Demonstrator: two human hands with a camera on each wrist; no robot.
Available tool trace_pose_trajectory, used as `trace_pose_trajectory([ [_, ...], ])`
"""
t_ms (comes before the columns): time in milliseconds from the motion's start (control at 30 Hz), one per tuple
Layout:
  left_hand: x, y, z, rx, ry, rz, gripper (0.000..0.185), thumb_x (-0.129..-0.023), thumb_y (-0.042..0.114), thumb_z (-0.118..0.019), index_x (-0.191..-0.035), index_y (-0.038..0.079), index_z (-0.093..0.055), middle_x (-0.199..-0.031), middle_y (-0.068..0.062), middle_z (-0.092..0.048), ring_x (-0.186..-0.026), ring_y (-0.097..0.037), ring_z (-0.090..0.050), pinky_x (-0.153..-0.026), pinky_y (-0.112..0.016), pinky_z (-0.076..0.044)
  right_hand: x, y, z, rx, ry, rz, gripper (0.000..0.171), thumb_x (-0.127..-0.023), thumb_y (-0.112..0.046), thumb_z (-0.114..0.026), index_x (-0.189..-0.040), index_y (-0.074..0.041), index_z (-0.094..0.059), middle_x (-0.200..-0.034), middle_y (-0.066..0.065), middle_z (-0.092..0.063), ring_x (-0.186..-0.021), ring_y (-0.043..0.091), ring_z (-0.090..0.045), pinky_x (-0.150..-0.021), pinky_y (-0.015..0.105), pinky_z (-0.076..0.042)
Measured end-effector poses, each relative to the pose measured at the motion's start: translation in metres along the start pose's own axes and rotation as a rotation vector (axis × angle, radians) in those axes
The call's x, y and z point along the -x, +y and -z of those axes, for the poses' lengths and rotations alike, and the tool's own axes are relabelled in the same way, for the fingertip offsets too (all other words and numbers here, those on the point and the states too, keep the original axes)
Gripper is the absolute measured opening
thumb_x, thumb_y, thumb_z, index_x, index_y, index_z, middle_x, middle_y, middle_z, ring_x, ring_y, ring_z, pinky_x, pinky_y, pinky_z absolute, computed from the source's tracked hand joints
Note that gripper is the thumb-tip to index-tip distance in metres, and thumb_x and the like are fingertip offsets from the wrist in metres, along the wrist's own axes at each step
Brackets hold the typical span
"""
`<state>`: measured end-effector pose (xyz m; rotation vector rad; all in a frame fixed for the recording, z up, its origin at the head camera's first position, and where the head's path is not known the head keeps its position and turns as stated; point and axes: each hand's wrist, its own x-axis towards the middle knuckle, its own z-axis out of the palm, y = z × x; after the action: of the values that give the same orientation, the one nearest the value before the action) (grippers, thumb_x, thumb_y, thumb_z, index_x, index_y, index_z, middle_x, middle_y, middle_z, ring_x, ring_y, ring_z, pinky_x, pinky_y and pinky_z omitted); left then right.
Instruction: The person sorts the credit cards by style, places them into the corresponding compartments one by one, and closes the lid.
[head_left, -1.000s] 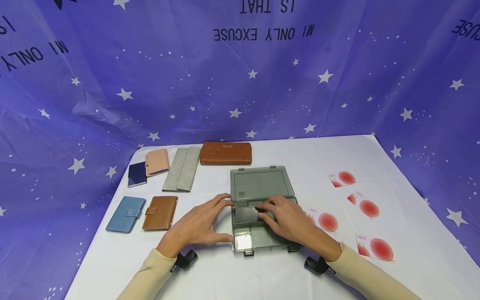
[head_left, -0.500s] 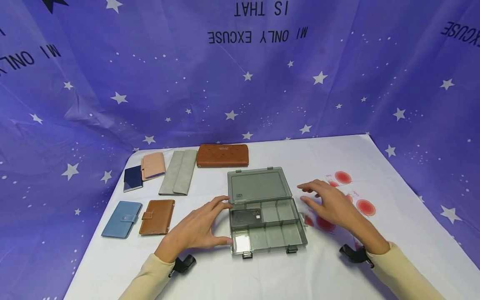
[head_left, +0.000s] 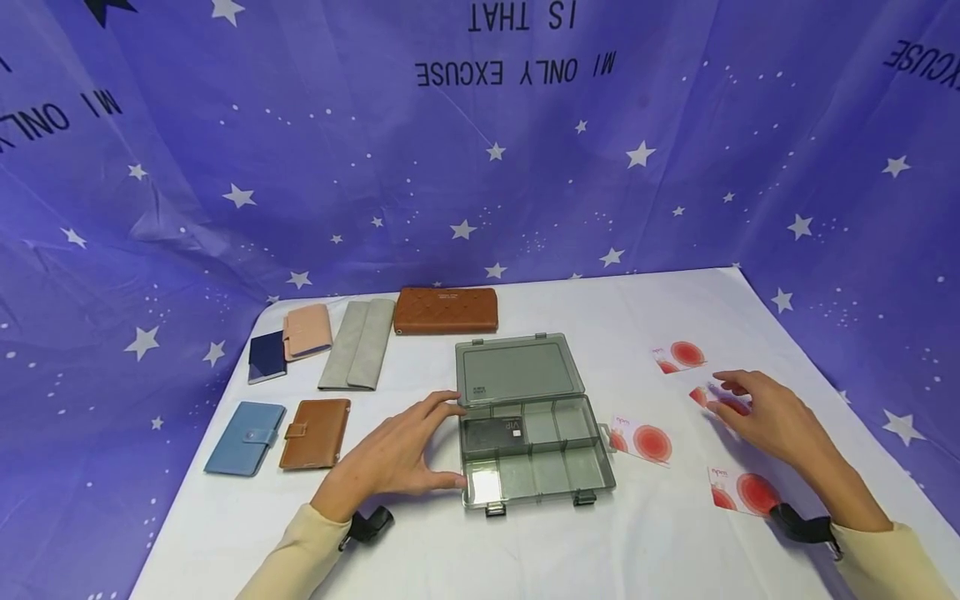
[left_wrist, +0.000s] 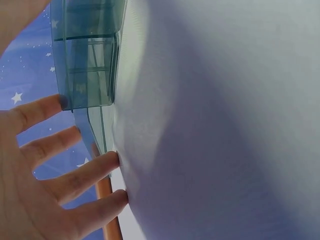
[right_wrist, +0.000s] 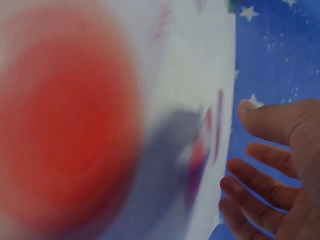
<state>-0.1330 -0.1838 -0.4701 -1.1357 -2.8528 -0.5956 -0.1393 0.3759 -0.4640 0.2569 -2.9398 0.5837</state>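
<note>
A clear grey-green compartment box point(head_left: 587, 468) stands with its lid point(head_left: 517, 367) folded back. Inside, in its back left part, lies a black card point(head_left: 487, 435) marked VIP. My left hand point(head_left: 393, 454) rests at the box's left edge, thumb and fingers spread apart; the left wrist view has a fingertip point(left_wrist: 63, 102) against the box's corner. My right hand point(head_left: 780, 421) hovers over a white card with a red circle point(head_left: 701, 395), partly hidden beneath it. In the right wrist view those fingers point(right_wrist: 265, 185) are loosely bent with nothing between them.
More red-circle cards lie around: one beside the box point(head_left: 651, 443), one farther back point(head_left: 679, 357), one near the right wrist point(head_left: 738, 492). On the left are blue point(head_left: 246, 438), brown point(head_left: 315, 435), pink point(head_left: 307, 331) and grey point(head_left: 358, 343) wallets, with a long brown one point(head_left: 447, 311) behind.
My right hand has let go of the black card in the box and moved right, over the red-circle cards. My left hand has stayed at the box's edge.
</note>
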Motion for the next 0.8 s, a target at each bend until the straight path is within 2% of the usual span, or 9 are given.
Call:
trace_pose_trajectory([
  [200, 0.0, 0.001, 0.001, -0.003, -0.006, 0.008, 0.096, -0.082, 0.08, -0.076, -0.155, 0.023, -0.051, -0.164, -0.005, -0.045, -0.136, -0.03, -0.06, -0.099, -0.049, -0.059, 0.011, 0.018, -0.002, 0.06, -0.086, -0.108, 0.073, -0.084, -0.036, -0.091, -0.132, 0.011, -0.065, -0.125, 0.041, -0.061, -0.117, 0.061, -0.054, -0.096, 0.08, -0.045],
  [400, 0.001, 0.001, 0.001, 0.004, -0.013, 0.006, 0.096, -0.083, 0.08, -0.075, -0.155, 0.021, -0.051, -0.164, -0.005, -0.044, -0.137, -0.029, -0.059, -0.099, -0.049, -0.059, 0.016, 0.028, -0.004, 0.065, -0.075, -0.15, 0.065, -0.086, -0.031, -0.089, -0.126, 0.015, -0.065, -0.127, 0.046, -0.052, -0.119, 0.065, -0.048, -0.097, 0.081, -0.042],
  [567, 0.001, 0.0, 0.001, 0.0, -0.005, 0.013, 0.095, -0.084, 0.081, -0.074, -0.155, 0.022, -0.051, -0.165, -0.005, -0.045, -0.137, -0.029, -0.06, -0.099, -0.049, -0.059, 0.014, 0.032, -0.004, 0.004, -0.036, -0.167, 0.059, -0.085, -0.022, -0.089, -0.12, 0.017, -0.063, -0.126, 0.047, -0.046, -0.117, 0.064, -0.044, -0.094, 0.081, -0.043],
  [667, 0.001, 0.0, 0.0, -0.008, 0.003, 0.023, 0.094, -0.083, 0.081, -0.074, -0.155, 0.024, -0.051, -0.165, -0.004, -0.045, -0.136, -0.03, -0.061, -0.098, -0.049, -0.059, 0.012, 0.032, -0.004, -0.029, -0.002, -0.152, 0.059, -0.083, -0.017, -0.091, -0.119, 0.015, -0.058, -0.122, 0.045, -0.048, -0.113, 0.061, -0.047, -0.091, 0.078, -0.044],
  [800, 0.001, 0.0, 0.0, -0.017, 0.005, 0.029, 0.094, -0.083, 0.082, -0.073, -0.155, 0.026, -0.051, -0.166, -0.003, -0.044, -0.134, -0.029, -0.062, -0.095, -0.049, -0.06, 0.012, 0.028, -0.001, -0.013, 0.006, -0.13, 0.054, -0.085, -0.015, -0.09, -0.121, 0.002, -0.055, -0.108, 0.036, -0.063, -0.096, 0.053, -0.061, -0.079, 0.071, -0.05],
])
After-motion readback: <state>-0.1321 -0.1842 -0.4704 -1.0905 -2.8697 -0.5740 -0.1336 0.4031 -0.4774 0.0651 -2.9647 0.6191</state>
